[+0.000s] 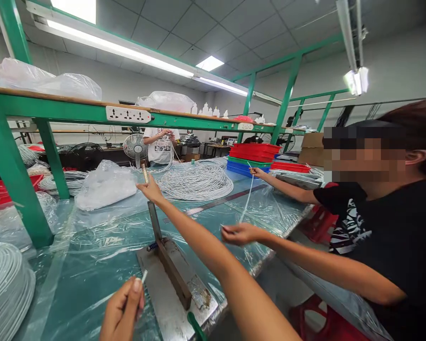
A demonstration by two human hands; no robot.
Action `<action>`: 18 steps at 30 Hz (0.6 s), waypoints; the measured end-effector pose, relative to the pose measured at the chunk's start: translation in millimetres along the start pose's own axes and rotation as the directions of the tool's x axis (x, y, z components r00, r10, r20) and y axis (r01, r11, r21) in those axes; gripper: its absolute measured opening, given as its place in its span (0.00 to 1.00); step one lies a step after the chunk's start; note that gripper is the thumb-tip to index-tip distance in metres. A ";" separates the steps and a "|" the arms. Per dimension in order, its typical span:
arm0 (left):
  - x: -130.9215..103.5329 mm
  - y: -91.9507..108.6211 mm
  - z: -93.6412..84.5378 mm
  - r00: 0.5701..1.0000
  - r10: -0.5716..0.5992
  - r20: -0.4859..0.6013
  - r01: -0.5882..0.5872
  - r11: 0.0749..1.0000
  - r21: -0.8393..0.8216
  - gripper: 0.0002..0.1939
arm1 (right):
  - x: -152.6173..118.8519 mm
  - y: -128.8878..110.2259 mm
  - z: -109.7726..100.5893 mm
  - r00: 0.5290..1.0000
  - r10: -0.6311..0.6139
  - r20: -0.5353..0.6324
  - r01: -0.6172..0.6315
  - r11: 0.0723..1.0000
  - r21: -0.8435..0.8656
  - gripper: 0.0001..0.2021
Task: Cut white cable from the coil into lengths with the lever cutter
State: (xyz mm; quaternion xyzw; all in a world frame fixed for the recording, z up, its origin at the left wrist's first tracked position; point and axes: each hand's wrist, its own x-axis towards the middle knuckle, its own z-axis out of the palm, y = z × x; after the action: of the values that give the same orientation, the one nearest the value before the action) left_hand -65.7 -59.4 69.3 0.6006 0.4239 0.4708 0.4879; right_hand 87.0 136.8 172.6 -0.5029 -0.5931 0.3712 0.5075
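Note:
My left hand (124, 308) is low in the picture, left of the metal base plate (177, 293), its thumb and fingers pinching a short white cable end (144, 276). Stretched forward, my right hand (149, 189) is closed around the upper part of a lever (154, 220) that rises steeply from the plate. The lever's tip shows above my fingers. A brown metal bar (173, 274) runs along the plate, with a small dark spring (152, 246) beside the lever's foot. The rest of the cable in my left hand is hidden.
Coiled white cable lies ahead (195, 182) and at the left edge (9, 291). At right, a co-worker's hands (241, 234) stretch a white cable. Beyond are red and blue trays (253, 151), a plastic bag (106, 187), a green post (17, 180) and another person (161, 147).

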 end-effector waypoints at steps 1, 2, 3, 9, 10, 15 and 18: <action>3.0 6.2 -6.4 1.000 0.003 -0.020 -0.003 1.000 -0.024 0.29 | -15.4 0.1 2.1 0.999 -0.044 0.016 0.044 0.999 -0.012 0.18; 6.0 12.6 -12.4 0.999 0.017 -0.044 -0.020 0.998 -0.057 0.29 | -33.4 0.8 4.0 0.995 -0.077 0.057 0.079 0.997 -0.021 0.17; 8.7 19.6 -17.3 0.996 0.042 -0.085 -0.051 0.993 -0.105 0.28 | -53.6 2.2 5.8 0.987 -0.094 0.128 0.098 0.995 -0.027 0.17; 13.9 65.3 -12.3 0.935 0.061 -0.349 -0.235 0.845 -0.481 0.26 | -176.5 21.9 28.2 0.492 -0.100 0.865 0.120 0.992 0.046 0.18; 13.7 70.3 -8.3 0.936 0.055 -0.347 -0.237 0.827 -0.509 0.26 | -189.9 24.6 33.8 0.470 -0.113 0.876 0.083 0.993 0.084 0.17; 12.1 65.1 -8.5 0.997 0.065 -0.042 -0.072 0.977 -0.199 0.25 | -208.6 16.9 30.4 0.725 -0.101 0.681 -0.160 0.937 0.310 0.31; 10.7 42.3 -24.1 0.967 -0.055 0.247 -0.004 0.972 0.233 0.32 | -193.1 3.9 -18.1 0.974 -0.043 0.223 -0.051 0.915 0.400 0.28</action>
State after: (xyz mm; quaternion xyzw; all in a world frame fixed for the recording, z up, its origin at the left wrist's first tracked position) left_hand -85.2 -51.5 114.5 0.7027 0.4183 0.3317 0.4703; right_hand 101.5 -51.6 128.6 -0.3434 -0.5567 0.5414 0.5283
